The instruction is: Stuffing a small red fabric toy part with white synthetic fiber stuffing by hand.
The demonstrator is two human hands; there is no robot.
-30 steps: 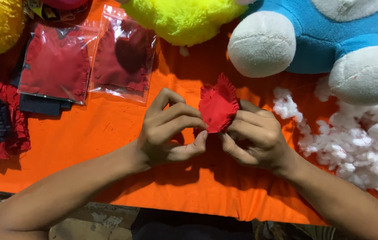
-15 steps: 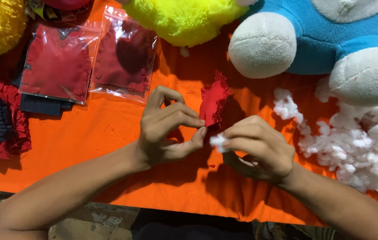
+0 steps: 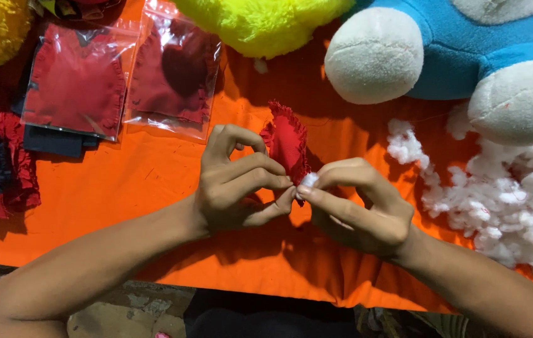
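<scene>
I see two clear bags (image 3: 122, 81) holding red fabric; my left hand (image 3: 235, 188) pinches a frilled red pouch (image 3: 288, 143), my right hand (image 3: 354, 206) pinches white stuffing (image 3: 309, 180).

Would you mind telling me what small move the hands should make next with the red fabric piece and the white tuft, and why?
Probably push the white stuffing tuft further into the red fabric piece. The left hand pinches the piece at its lower edge, and the right hand holds the tuft right against that edge, with part of it showing outside. More loose white stuffing lies on the orange cloth to the right.
</scene>
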